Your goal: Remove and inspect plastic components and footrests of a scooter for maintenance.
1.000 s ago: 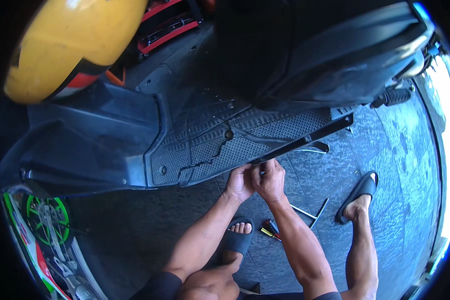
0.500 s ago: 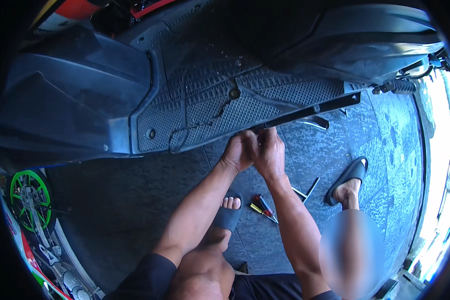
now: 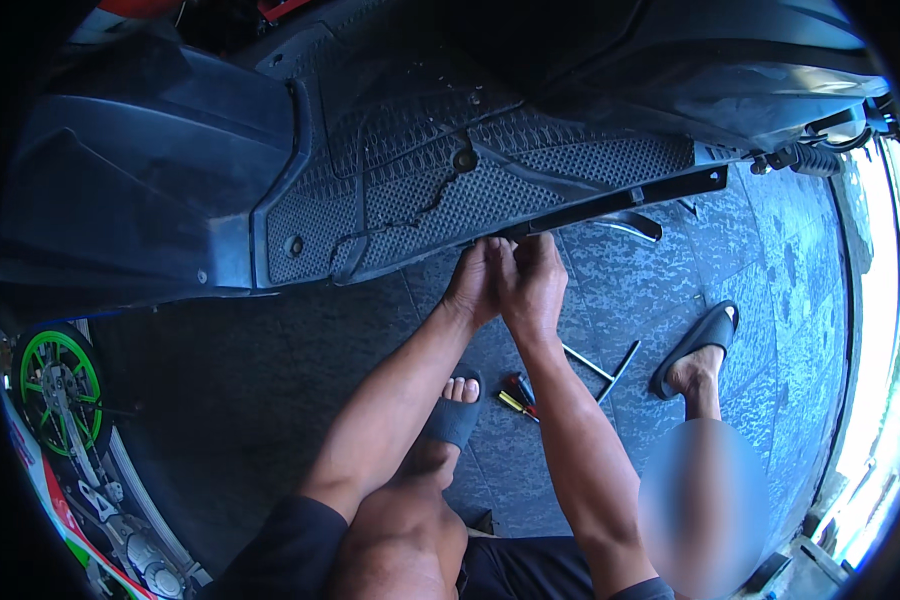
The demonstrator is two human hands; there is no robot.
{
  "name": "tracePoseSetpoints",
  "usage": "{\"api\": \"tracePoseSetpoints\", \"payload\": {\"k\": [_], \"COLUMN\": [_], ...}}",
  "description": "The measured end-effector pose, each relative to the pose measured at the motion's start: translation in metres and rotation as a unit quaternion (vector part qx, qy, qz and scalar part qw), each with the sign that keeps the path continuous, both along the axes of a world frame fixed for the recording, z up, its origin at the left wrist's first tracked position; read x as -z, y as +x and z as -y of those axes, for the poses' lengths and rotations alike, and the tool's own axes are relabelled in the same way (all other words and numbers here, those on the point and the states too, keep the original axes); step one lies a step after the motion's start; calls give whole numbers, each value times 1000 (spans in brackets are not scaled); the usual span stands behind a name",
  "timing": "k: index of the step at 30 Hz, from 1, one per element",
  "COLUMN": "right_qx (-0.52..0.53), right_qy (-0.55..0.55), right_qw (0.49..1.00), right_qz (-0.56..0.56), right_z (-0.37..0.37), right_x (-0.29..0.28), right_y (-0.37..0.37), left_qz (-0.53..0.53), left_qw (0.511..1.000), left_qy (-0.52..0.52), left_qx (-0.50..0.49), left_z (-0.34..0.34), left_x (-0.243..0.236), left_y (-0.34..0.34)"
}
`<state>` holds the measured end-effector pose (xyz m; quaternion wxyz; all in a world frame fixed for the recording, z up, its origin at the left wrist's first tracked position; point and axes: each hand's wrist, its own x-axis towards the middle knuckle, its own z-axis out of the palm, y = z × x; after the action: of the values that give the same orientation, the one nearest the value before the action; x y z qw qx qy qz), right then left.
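My left hand (image 3: 469, 280) and my right hand (image 3: 530, 290) are close together at the lower outer edge of a dark scooter's textured footboard (image 3: 415, 225). The fingers of both are curled at that edge, thumbs near each other; whatever they hold is hidden. A long dark strip (image 3: 650, 192) runs along the edge to the right of my hands. The footboard has a round bolt hole (image 3: 463, 160) above my hands and a jagged line across its tread.
Screwdrivers (image 3: 516, 403) and a T-handle wrench (image 3: 620, 369) lie on the tiled floor (image 3: 780, 270) between my sandalled feet (image 3: 700, 350). A motorbike with a green wheel (image 3: 80, 390) stands at the lower left. Body panels (image 3: 140, 180) flank the footboard.
The scooter and my hands appear higher in the picture than a second ago, and the yellow object at top left has mostly left view. My hands stay curled at the footboard edge.
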<state>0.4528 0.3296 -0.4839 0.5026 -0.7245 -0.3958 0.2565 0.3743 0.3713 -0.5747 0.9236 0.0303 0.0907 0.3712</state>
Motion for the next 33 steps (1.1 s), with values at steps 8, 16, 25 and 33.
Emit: {"api": "tracePoseSetpoints", "payload": {"k": [8, 16, 25, 33], "right_qx": [-4, -78, -53, -33], "right_qy": [59, 39, 26, 44], "right_qw": [998, 995, 994, 992], "right_qz": [-13, 58, 96, 112], "right_z": [-3, -4, -6, -2], "right_x": [19, 1, 14, 20], "right_y": [2, 7, 2, -2], "left_qz": [-55, 4, 82, -83], "left_qw": [998, 999, 995, 995], "left_qy": [-18, -46, -1, 15], "left_qx": [13, 14, 54, 54], "left_z": [1, 1, -3, 2], "left_x": [-16, -22, -19, -24], "left_y": [7, -4, -12, -8]}}
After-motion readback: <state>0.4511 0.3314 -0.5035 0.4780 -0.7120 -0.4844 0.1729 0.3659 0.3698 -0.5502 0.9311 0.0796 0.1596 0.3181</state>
